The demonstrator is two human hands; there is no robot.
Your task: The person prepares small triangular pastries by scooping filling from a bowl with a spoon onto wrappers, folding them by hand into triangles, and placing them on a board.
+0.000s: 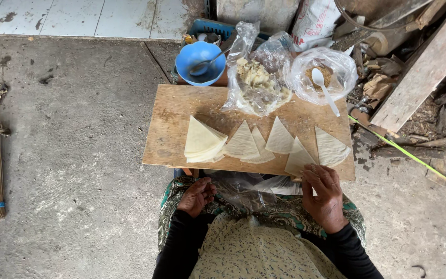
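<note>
Head view looks down on a wooden board point(171, 129) set over the person's lap. The right hand point(325, 194) rests at the board's near edge, fingers spread flat, fingertips touching a triangular dough wrapper point(298, 159). The left hand point(197, 195) lies loosely curled and empty on the lap, just below the board and well apart from the right. More wrappers lie in a row, with a stack point(202, 140) at the left. A blue bowl point(200, 63) and plastic bags point(264, 77) sit at the far edge.

Grey concrete floor point(78, 129), pale tiles point(78, 15), scrap planks point(424, 72)
</note>
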